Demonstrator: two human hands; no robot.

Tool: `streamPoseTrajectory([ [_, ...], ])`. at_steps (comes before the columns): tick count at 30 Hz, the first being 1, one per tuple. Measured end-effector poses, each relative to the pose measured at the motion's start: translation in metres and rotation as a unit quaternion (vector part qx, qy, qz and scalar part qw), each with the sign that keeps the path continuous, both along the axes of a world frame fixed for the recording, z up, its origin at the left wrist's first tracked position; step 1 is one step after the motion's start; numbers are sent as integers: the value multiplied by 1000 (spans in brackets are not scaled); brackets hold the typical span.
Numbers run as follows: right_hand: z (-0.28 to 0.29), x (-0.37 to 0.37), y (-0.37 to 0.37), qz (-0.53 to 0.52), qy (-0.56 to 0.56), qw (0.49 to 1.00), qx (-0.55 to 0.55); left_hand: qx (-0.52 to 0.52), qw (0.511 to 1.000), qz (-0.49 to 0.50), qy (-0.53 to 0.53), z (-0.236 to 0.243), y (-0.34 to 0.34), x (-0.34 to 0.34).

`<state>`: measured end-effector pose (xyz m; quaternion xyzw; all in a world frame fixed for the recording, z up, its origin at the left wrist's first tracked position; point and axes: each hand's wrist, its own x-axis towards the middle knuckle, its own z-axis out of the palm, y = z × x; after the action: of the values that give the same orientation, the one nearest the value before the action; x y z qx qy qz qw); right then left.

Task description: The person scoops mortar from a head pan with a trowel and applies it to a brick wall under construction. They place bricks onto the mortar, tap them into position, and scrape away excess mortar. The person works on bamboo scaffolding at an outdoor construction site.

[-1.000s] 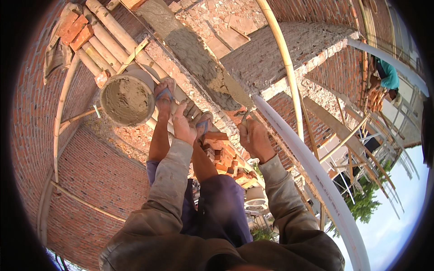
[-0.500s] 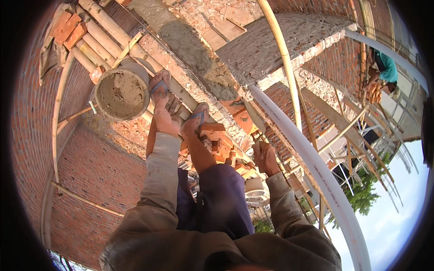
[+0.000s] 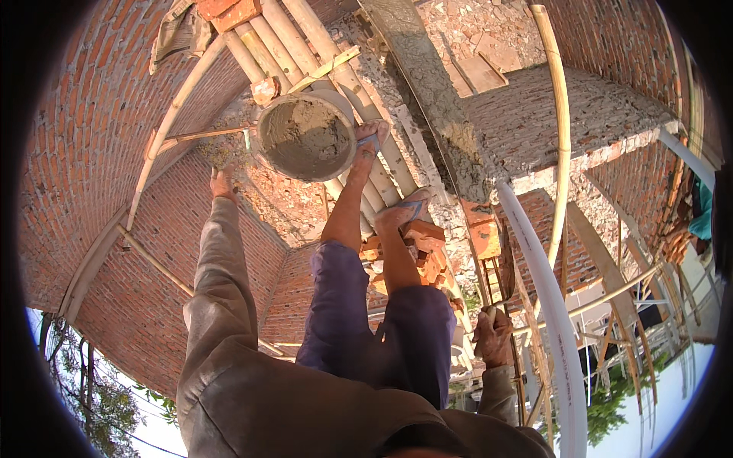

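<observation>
Stretched out to the left, my left hand point(image 3: 222, 183) is below and left of the mortar bucket, away from it; its small, soft-looking fingers seem apart, with nothing visible held. The round bucket point(image 3: 263, 153) contains wet grey-brown mortar point(image 3: 309, 137) with a scooped, uneven surface. At the lower right, my right hand point(image 3: 493, 340) is closed around a hand tool with a pale handle point(image 3: 492, 311). The tool's working end is hard to make out against the wall. My sandalled feet point(image 3: 369, 141) stand on bamboo poles beside the bucket.
A wall top spread with wet mortar point(image 3: 427, 69) runs alongside the bamboo poles point(image 3: 286, 46). Orange bricks point(image 3: 233, 14) sit at the far end, and more bricks point(image 3: 420, 237) lie below my feet. A white pipe point(image 3: 546, 305) and upright bamboo pole point(image 3: 561, 114) flank my right side. Another person's teal sleeve point(image 3: 700, 214) shows at far right.
My left hand has swung from beside my foot out to the left, past the bucket. My right hand has moved lower in the view. The whole view has shifted, moving the bucket rightward.
</observation>
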<state>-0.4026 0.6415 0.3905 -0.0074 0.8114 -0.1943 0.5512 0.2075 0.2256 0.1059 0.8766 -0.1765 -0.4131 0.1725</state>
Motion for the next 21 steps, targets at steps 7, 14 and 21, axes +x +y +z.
streamPoseTrajectory([
  [7,20,16,-3,-46,-44,996,56,148,975,-159,44,-8,-63,-65],
  [14,48,36,6,-25,11,994,107,239,891,-372,-100,-45,-88,-95],
  [21,64,95,42,-152,-14,973,173,127,971,-202,32,12,-96,-93],
])
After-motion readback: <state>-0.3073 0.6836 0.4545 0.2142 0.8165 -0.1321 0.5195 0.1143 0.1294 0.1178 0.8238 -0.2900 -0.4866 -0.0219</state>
